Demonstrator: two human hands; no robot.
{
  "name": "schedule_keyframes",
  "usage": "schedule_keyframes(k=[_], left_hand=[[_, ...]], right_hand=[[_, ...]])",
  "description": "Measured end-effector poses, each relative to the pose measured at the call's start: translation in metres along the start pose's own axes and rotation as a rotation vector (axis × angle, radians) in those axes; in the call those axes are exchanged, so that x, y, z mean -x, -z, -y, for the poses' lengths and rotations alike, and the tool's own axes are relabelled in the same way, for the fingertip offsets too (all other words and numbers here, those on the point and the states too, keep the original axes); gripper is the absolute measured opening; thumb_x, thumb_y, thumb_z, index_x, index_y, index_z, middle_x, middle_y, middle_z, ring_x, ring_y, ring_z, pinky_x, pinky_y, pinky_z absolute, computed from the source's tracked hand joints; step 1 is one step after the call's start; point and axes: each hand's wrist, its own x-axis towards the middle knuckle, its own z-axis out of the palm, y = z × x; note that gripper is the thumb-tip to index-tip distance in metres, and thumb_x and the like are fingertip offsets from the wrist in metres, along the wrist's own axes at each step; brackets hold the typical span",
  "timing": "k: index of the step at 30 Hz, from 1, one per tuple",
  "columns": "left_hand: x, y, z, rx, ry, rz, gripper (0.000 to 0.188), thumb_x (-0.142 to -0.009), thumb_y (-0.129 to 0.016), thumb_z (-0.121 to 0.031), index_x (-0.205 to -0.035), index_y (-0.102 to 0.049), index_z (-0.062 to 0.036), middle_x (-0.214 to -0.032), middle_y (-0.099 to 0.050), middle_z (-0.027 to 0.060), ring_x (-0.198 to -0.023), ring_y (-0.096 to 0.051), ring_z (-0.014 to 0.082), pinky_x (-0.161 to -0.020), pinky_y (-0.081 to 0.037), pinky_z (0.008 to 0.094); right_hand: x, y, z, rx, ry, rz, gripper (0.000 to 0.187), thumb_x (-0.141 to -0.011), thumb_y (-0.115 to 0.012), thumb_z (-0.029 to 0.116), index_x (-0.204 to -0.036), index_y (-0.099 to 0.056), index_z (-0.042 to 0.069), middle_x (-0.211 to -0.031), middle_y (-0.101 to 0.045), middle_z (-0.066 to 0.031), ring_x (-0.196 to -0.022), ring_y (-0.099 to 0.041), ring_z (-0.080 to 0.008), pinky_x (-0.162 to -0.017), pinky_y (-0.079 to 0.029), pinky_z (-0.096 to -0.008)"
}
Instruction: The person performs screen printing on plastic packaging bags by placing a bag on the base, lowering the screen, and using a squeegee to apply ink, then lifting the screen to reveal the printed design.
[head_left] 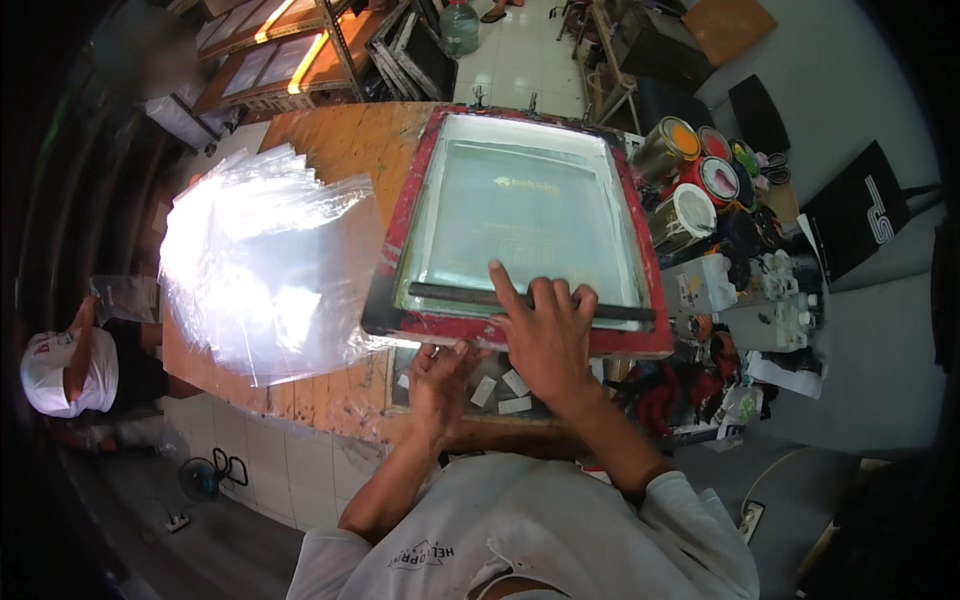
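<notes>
Counter of worn wood across the centre, and there's the red-framed screen right of the middle! Right hand has its grip clamped on the dark bar across the screen's lower end; left hand sits at the near edge, partly hidden, so I can't make out whether that grip is closed. Clear bags fan out centre left, paint cans crowd upper right, shelving and tiled floor up top.
</notes>
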Motion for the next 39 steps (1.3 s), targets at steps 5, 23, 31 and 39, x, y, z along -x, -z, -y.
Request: schedule_keyframes(k=[5,23,31,39], left_hand=[[-0.030,-0.048,-0.048,0.029,-0.262,0.330,0.027,-0.085,-0.063,0.001,-0.112,-0.060,0.0043,-0.106,-0.069,0.0117,-0.105,-0.067,0.0300,-0.104,-0.050,0.0500],[-0.403,-0.009,-0.011,-1.662,-1.117,-0.075,0.026,-0.098,-0.066,-0.015,-0.117,-0.065,0.0017,-0.097,-0.072,0.0160,-0.091,-0.074,0.0299,-0.081,-0.058,0.0393],[-0.315,-0.024,-0.080,-0.969,-0.846,-0.133,0.020,-0.100,-0.061,-0.010,-0.108,-0.064,0.0075,-0.088,-0.072,0.0174,-0.076,-0.077,0.0243,-0.064,-0.060,0.0332],[-0.248,0.191,-0.195,-0.197,-0.968,-0.576,0.021,-0.099,-0.059,-0.005,-0.114,-0.056,0.0106,-0.094,-0.069,0.0229,-0.079,-0.075,0.0351,-0.066,-0.063,0.0369]], right_hand=[[-0.082,0.059,-0.023,0.016,0.060,-0.156,0.056,-0.094,-0.065,0.047,-0.137,-0.060,0.012,-0.087,-0.053,-0.0085,-0.084,-0.053,-0.0260,-0.084,-0.038,-0.0471],[-0.228,0.116,-0.077,-0.168,0.067,-0.265,0.051,-0.095,-0.065,0.049,-0.113,-0.074,0.003,-0.082,-0.073,-0.0192,-0.067,-0.070,-0.0323,-0.072,-0.054,-0.0421],[-0.250,0.131,-0.088,-0.229,-0.016,-0.135,0.056,-0.093,-0.058,0.057,-0.115,-0.075,0.009,-0.089,-0.074,-0.0199,-0.089,-0.071,-0.0388,-0.087,-0.053,-0.0450],[-0.245,0.134,-0.077,-0.197,-0.077,-0.087,0.054,-0.096,-0.060,0.055,-0.120,-0.073,0.009,-0.108,-0.073,-0.0225,-0.105,-0.069,-0.0408,-0.093,-0.051,-0.0427]])
